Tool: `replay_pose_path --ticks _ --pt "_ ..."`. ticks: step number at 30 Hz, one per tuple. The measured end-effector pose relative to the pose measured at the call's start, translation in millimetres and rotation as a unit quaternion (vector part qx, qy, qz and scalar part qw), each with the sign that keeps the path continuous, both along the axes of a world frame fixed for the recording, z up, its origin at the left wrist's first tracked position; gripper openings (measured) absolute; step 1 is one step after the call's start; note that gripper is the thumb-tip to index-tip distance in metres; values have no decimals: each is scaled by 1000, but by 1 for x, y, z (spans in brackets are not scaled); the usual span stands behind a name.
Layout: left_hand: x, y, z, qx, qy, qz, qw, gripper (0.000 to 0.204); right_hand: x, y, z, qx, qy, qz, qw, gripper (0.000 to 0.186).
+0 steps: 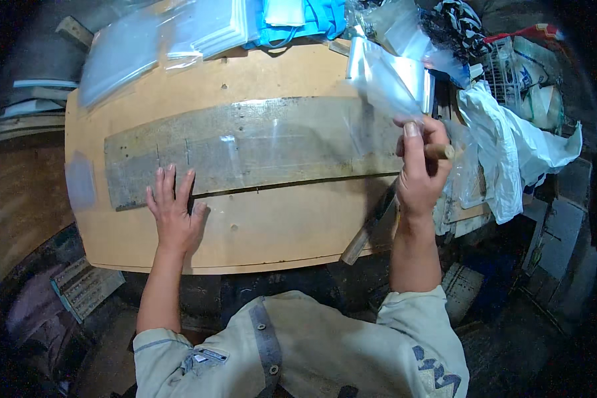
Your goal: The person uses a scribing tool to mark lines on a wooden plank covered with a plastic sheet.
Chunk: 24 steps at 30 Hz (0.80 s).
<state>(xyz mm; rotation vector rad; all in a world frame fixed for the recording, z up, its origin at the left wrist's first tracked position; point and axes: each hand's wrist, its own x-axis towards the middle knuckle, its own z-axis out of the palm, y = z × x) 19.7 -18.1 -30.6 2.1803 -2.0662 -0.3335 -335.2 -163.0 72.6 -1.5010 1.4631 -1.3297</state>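
My left hand (177,209) lies flat with fingers spread, its fingertips on the near left part of a long grey wooden board (132,159). A thin clear plastic sheet (229,149) lies over the board, its outline hard to make out. Raised above the board's right end, my right hand (423,162) is closed. A round wooden stick (440,152) pokes out of its palm; the stick's other end is hidden. Between thumb and forefinger it also seems to pinch a clear plastic bag (385,83), which stretches up and away from the hand.
Stacks of clear plastic sheets (123,53) lie along the far left of the tan tabletop (278,232). A blue bag (312,23) sits at the back. White sacking (501,146) is at right. A wooden strip (365,235) juts past the near edge.
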Motion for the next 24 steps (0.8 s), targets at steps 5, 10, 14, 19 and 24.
replay_pose_path --ticks 5,10,14,19,24 --pt "0 0 2 0 0 2 1000 65 6 25 27 -40 35 18 998 12" --pt "0 1 0 7 3 4 1000 64 11 59 54 -21 -125 -18 992 19" --pt "0 0 -3 -2 1 -1 1000 64 -21 75 61 -123 -142 120 975 25" --pt "6 4 -4 -8 -10 0 1000 65 -21 51 35 -6 -82 -101 991 11" --pt "3 2 -5 -15 -9 -2 1000 66 -70 22 -39 156 51 -170 972 18"
